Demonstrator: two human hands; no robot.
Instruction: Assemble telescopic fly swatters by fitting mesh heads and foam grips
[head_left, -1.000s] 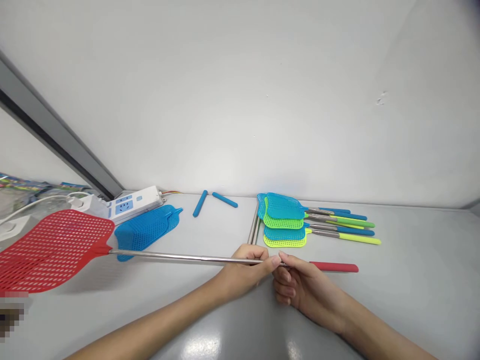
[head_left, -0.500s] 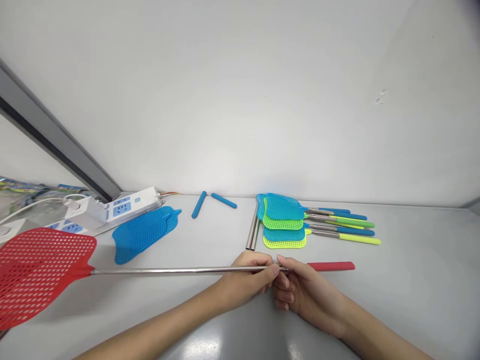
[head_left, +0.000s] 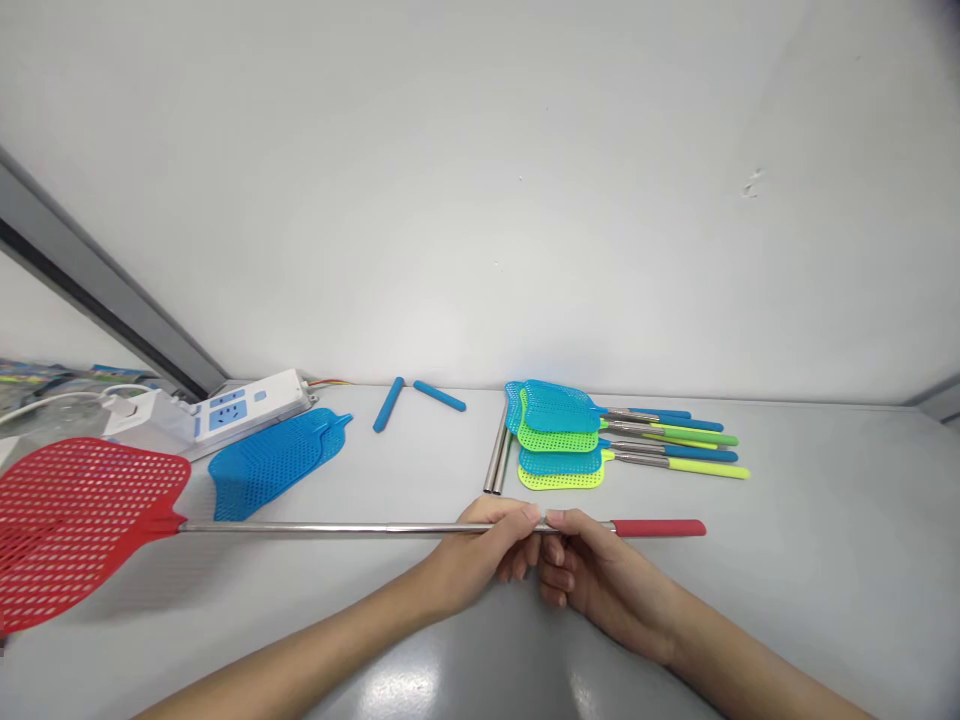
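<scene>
Both hands grip the metal rod of a red fly swatter (head_left: 97, 525), which lies level across my view, its perforated head at the left and its red handle grip (head_left: 660, 528) at the right. My left hand (head_left: 487, 545) is closed around the extended telescopic rod, thumb along the top. Right beside it, my right hand (head_left: 585, 560) pinches the rod between thumb and curled fingers, just left of the red grip. Beyond my hands, several blue, green and yellow fly swatters (head_left: 559, 410) are stacked with their handles pointing right.
Two bare metal tubes (head_left: 496, 460) lie left of the stack. Farther left are two blue grips (head_left: 388, 405), loose blue swatter heads (head_left: 274, 465) and a white power strip (head_left: 255, 405) with a plugged-in adapter. A white wall (head_left: 480, 200) rises behind the grey tabletop (head_left: 810, 560).
My left hand has slid slightly left along the rod and my right hand has also shifted left, uncovering bare metal beside the red grip. The whole view has moved slightly.
</scene>
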